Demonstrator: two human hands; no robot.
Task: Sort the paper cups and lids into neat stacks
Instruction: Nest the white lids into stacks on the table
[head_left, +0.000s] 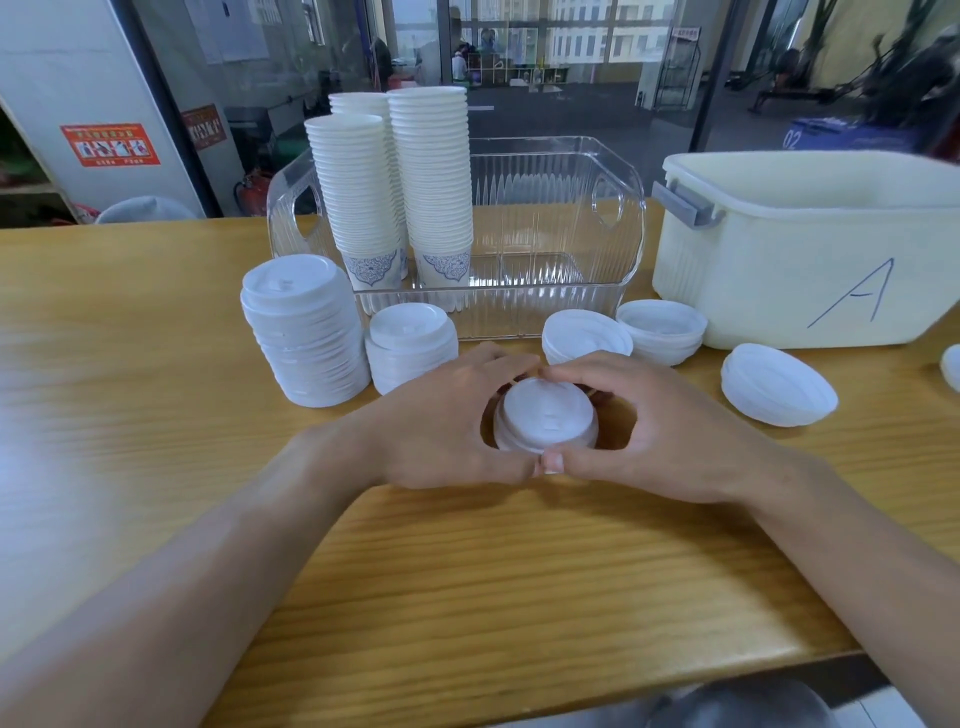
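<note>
On bench (156, 332) centre, small lid stack (545, 415) cupped between left hand (441, 421) and right hand (670, 431), fingers curled round it; short lid stack (410, 345) just far-left, left hand nearer

Left hand (447, 415), right hand (660, 426) cupped together, fingers (597, 364) curled, thumbs touching.

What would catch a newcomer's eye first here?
Both hands, left hand and right hand, ring a small lid stack at the table's centre. Behind them, tall cup stacks stand in the clear bin, left end. A cream tub marked A sits at the right.
</note>
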